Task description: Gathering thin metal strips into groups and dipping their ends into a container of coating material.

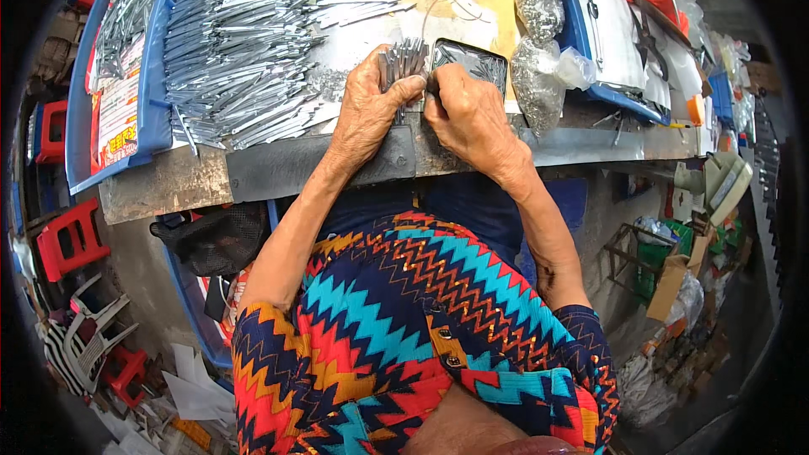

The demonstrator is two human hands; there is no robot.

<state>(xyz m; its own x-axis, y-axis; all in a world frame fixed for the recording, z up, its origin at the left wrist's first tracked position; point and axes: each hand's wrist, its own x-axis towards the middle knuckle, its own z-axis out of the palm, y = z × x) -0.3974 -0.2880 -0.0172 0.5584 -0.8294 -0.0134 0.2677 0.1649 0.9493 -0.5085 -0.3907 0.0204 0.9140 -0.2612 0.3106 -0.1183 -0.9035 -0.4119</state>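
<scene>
My left hand (371,105) is closed round a fanned bundle of thin metal strips (403,59), held upright near the front edge of the workbench (316,164). Beside it, my right hand (476,118) has its fingers curled in a pinch, close to the strips. What those fingertips hold is too small or hidden to make out. Just beyond the right hand lies a small black tray (505,76) with dark grey contents, partly covered by that hand. A broad heap of loose silvery strips (253,42) spreads over the bench to the left.
A blue tray (160,118) with more strips stands at the left. To the right are clear plastic bags of small metal parts (539,76) and another blue tray (575,21). Red stools (72,240) stand on the floor at left; cardboard (670,286) and clutter lie at right.
</scene>
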